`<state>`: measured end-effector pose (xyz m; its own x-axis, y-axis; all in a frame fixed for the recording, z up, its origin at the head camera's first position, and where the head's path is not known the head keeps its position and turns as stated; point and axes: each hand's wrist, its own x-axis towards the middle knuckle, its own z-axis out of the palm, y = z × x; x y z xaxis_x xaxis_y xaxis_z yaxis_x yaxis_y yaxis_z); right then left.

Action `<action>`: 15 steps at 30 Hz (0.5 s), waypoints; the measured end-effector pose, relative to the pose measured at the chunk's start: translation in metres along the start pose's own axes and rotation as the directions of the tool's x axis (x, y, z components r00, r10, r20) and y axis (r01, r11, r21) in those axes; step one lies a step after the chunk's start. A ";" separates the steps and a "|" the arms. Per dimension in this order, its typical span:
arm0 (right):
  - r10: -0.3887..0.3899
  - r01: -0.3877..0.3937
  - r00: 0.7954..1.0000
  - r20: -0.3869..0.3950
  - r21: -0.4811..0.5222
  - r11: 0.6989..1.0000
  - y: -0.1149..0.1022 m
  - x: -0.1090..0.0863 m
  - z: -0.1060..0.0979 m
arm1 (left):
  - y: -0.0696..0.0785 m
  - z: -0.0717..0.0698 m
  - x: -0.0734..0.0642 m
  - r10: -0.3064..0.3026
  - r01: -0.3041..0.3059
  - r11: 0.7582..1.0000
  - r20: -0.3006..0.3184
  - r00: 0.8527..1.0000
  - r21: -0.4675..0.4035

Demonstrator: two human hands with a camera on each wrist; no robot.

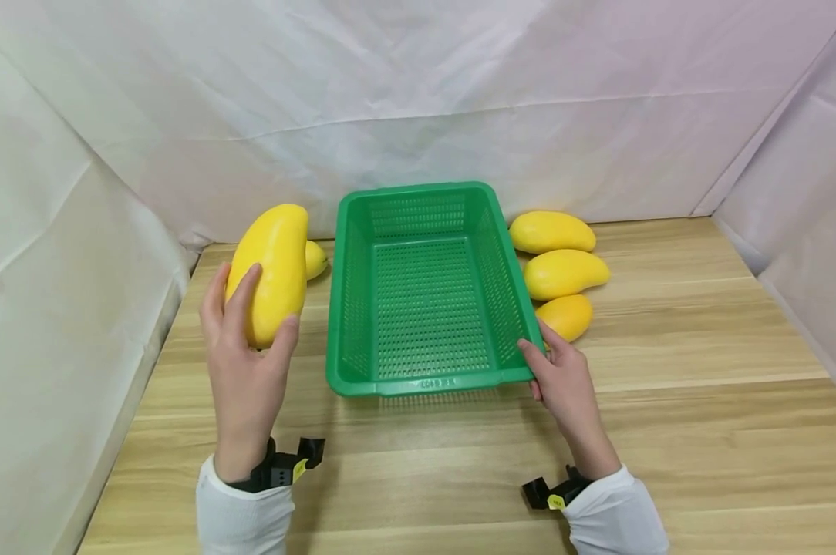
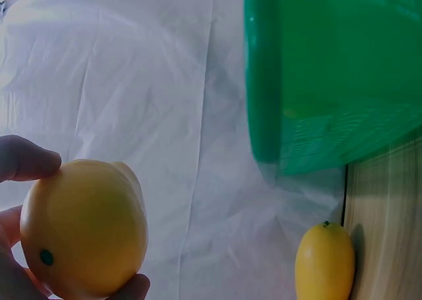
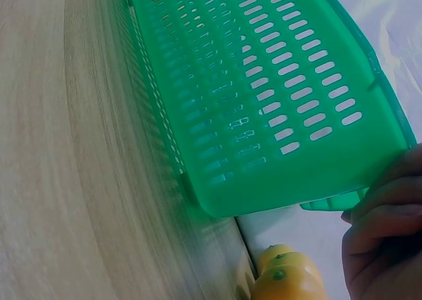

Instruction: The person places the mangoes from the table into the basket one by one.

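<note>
Two hands were occupied: the left hand (image 1: 246,374) gripped a yellow mango (image 1: 278,266), fingers curved along its left side and thumb against its lower right. That mango was raised above the desk (image 1: 709,401), its dark stem spot facing the left wrist camera. The right hand (image 1: 562,381) pinched the rim of a green basket (image 1: 428,381) at the near right corner, thumb over the top and fingers beneath. The basket stood between the hands, mouth upward, with slotted walls and floor; whether its base touched the desk could not be told. Small lettering on the near rim was unreadable.

Just left of the basket, partly hidden behind the held fruit, a lone mango (image 1: 315,260) lay on the desk. To the right, a far mango (image 1: 553,233), a middle mango (image 1: 566,274) and a near mango (image 1: 568,316) lay in a row, their left ends covered by the basket. White cloth (image 1: 418,85) rose behind the desk.
</note>
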<state>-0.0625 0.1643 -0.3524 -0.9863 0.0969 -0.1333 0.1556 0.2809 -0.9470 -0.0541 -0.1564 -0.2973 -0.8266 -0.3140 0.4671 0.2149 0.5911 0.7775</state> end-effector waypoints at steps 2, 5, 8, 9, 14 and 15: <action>0.002 -0.002 1.000 0.001 0.004 1.000 0.000 0.000 0.000 | 0.001 0.003 0.003 0.018 -0.018 1.000 0.006 1.000 0.002; 0.002 -0.002 1.000 -0.006 0.006 1.000 0.001 0.000 0.001 | 0.004 0.009 0.009 0.054 -0.054 0.999 0.021 0.998 -0.003; -0.004 0.004 1.000 -0.011 0.011 1.000 0.002 0.000 0.001 | 0.007 0.016 0.013 0.081 -0.081 0.997 0.041 0.996 -0.015; -0.004 0.004 1.000 -0.012 0.012 1.000 0.003 0.000 0.001 | 0.008 0.019 0.015 0.090 -0.090 0.996 0.049 0.995 -0.018; 0.002 -0.002 1.000 -0.014 0.021 1.000 0.003 0.001 0.001 | 0.012 0.030 0.026 0.112 -0.109 0.993 0.079 0.991 -0.038; 0.005 -0.004 1.000 -0.014 0.019 1.000 0.003 0.001 0.001 | 0.013 0.032 0.029 0.112 -0.108 0.993 0.087 0.990 -0.043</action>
<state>-0.0631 0.1640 -0.3560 -0.9847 0.1120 -0.1335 0.1588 0.2618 -0.9520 -0.0916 -0.1336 -0.2871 -0.8393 -0.1806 0.5128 0.3254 0.5888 0.7399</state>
